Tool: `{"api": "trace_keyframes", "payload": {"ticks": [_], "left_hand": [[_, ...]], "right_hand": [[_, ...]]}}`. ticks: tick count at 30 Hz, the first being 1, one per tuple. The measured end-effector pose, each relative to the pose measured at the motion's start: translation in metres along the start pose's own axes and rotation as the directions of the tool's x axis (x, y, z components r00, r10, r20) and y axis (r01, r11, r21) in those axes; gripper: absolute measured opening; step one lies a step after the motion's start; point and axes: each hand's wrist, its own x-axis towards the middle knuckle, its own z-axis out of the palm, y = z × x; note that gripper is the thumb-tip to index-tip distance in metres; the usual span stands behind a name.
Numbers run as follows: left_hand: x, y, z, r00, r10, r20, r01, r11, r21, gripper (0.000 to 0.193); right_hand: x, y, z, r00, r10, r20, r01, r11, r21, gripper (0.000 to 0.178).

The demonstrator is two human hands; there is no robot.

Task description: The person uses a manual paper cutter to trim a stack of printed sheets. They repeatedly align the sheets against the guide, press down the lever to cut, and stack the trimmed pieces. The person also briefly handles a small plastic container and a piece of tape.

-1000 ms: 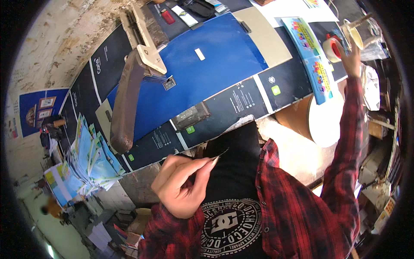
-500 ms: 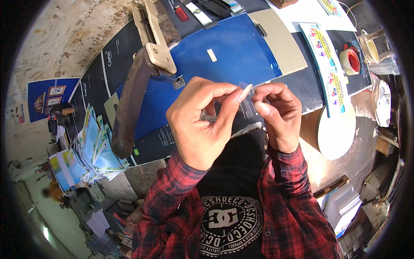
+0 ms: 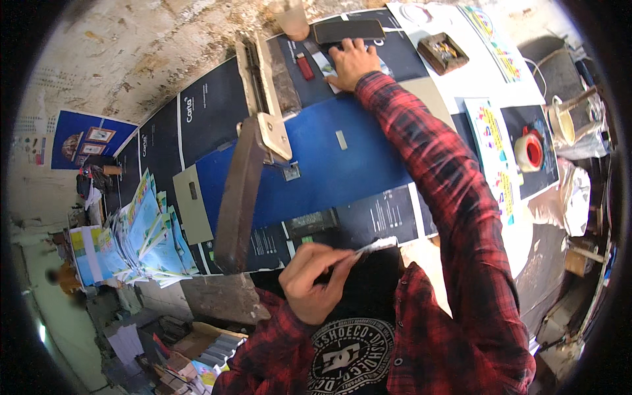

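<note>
Here, the brown-handled stapler [image 3: 240, 191] stands left of a red lighter [image 3: 304, 66]; nearer the body, the left hand [image 3: 316, 282] pinches thumb against forefinger, contents indiscernible. The right hand [image 3: 356, 64] covers part of a slim white packet [image 3: 320, 59], grip unclear, below a black phone [image 3: 349, 31].

White lettering [image 3: 343, 357] marks the shirt [image 3: 368, 289] and dark tabletop [image 3: 220, 108] (finer print [image 3: 265, 243] seems blurred).
</note>
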Motion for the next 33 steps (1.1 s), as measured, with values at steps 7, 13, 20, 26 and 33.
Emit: {"api": "trace_keyframes", "payload": {"ticks": [7,13,20,26,33], "left_hand": [[-0.024,-0.016,-0.02,0.984,-0.176,0.0,0.176,0.984,-0.034,0.012],[0.004,-0.015,-0.01,0.993,-0.071,0.093,0.077,0.995,-0.063,0.014],[0.091,-0.026,0.015,0.972,0.223,-0.071,-0.225,0.974,-0.03,0.003],[0.125,-0.045,0.023,0.919,0.388,0.071,-0.393,0.916,0.082,0.052],[0.155,-0.056,0.039,0.86,0.51,-0.004,-0.509,0.86,0.035,0.047]], "right_hand": [[0.023,0.017,-0.003,0.998,-0.037,0.059,0.044,0.991,-0.13,0.083],[0.024,0.045,0.01,0.99,-0.083,-0.113,0.058,0.977,-0.205,0.079],[-0.093,0.021,-0.107,0.967,-0.217,0.131,-0.087,0.201,0.976,0.06],[-0.156,0.012,-0.147,0.946,-0.324,-0.026,0.225,0.595,0.771,0.046],[-0.137,0.028,-0.135,0.951,-0.26,-0.171,0.3,0.624,0.721,0.026]]}}
